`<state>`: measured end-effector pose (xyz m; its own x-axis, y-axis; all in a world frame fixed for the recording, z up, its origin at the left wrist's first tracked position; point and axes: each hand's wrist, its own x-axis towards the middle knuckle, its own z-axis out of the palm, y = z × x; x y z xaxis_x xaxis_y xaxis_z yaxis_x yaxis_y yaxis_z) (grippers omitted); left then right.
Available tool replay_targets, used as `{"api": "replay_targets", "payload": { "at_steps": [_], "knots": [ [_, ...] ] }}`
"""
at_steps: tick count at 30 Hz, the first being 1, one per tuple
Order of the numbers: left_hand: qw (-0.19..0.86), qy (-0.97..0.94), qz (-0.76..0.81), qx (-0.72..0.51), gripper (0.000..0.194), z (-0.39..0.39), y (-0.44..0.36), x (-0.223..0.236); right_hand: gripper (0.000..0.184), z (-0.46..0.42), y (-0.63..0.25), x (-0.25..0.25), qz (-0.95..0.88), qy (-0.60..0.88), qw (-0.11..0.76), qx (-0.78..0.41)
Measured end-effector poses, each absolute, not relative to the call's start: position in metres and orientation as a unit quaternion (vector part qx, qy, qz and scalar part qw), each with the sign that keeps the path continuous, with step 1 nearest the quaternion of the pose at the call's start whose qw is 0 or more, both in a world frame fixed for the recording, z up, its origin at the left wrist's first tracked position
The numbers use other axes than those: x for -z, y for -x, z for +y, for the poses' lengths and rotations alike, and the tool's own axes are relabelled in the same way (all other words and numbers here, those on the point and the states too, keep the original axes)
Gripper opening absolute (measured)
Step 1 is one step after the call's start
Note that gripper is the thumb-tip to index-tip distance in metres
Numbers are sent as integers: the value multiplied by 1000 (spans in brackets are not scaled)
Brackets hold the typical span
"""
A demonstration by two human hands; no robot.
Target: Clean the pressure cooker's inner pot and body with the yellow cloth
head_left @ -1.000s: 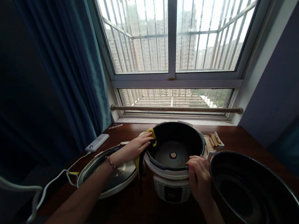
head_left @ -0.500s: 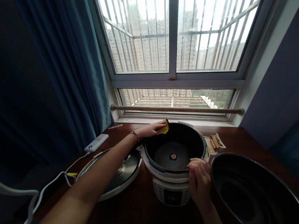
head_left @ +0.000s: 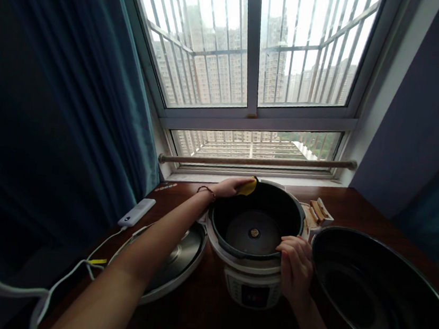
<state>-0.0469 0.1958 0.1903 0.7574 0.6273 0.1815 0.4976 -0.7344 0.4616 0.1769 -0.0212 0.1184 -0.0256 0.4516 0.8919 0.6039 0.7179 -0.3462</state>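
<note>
Right now, a white cooker (head_left: 239, 265) stands on the brown tabletop (head_left: 358, 208), with its round top open. The left hand (head_left: 233, 186) is at the back left of the cooker's rim. Its grip is closed on a yellow cloth (head_left: 247, 187), and the cloth touches the rim. A string bracelet (head_left: 207, 189) goes around that wrist. The right hand (head_left: 297, 262) is at the front right of the rim. Its grip is closed over the edge, with the fingers bent and the tips just inside.

Down in the cooker, a small round knob (head_left: 254, 233) sits in the middle of the dark floor. A dark panel (head_left: 254, 296) is on the front, near the bottom.

A round lid (head_left: 188, 250) lies on the left, shiny side up, partly hidden under the left arm. A big black pot (head_left: 381, 296) is on the right, just beside the right hand, with its wide mouth showing. Farther left, a white gadget (head_left: 136, 212) lies near the curtain (head_left: 130, 105), with a white wire (head_left: 104, 244) joined to it. Behind everything is a big window (head_left: 256, 57), with a long bar (head_left: 259, 162) across its low part.
</note>
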Motion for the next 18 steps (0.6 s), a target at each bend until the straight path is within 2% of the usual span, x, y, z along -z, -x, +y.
{"api": "replay_targets", "payload": {
  "at_steps": [9,15,18],
  "knots": [
    [125,-911,366,-142,84,159,57,-196,16,-23,-178,-120,-719,377,580,76],
    [83,-896,418,-121,79,127,71,-200,15,-25,-179,-120,-724,386,566,76],
    [65,-900,418,-106,69,112,81,-204,15,-25,-179,-120,-724,390,564,75]
  ]
}}
